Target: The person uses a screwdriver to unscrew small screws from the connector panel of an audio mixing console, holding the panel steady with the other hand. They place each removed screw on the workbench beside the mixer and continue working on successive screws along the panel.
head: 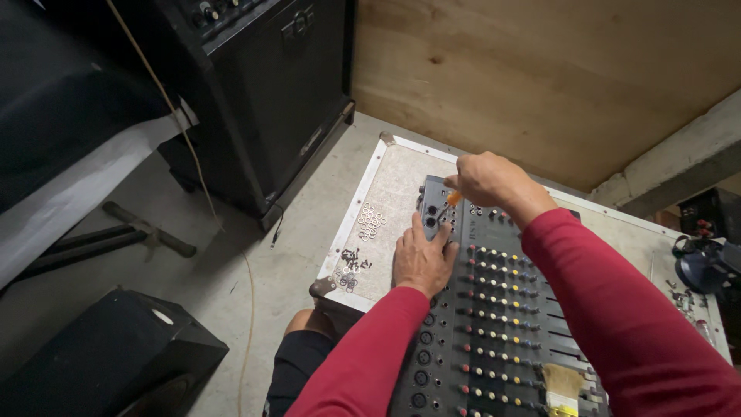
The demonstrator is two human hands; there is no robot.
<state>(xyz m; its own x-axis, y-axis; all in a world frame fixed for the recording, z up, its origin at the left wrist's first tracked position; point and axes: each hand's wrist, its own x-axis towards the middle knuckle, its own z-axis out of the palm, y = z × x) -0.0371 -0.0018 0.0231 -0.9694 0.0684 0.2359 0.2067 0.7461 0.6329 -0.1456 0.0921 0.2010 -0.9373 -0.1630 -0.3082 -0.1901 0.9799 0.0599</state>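
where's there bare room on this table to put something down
Free: the table top's far-left corner, between its metal edge, the mixer and the washers. A strip also runs behind the mixer along the far edge. Crowded: washers and screws by the left hand; clutter at the right end.

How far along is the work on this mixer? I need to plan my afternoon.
Some way in: washers and screws already lie loose on the table beside the mixer. In hand: the right hand works a screwdriver at the mixer's top corner while the left hand steadies it. Left: the rows of knobs all appear still fitted.
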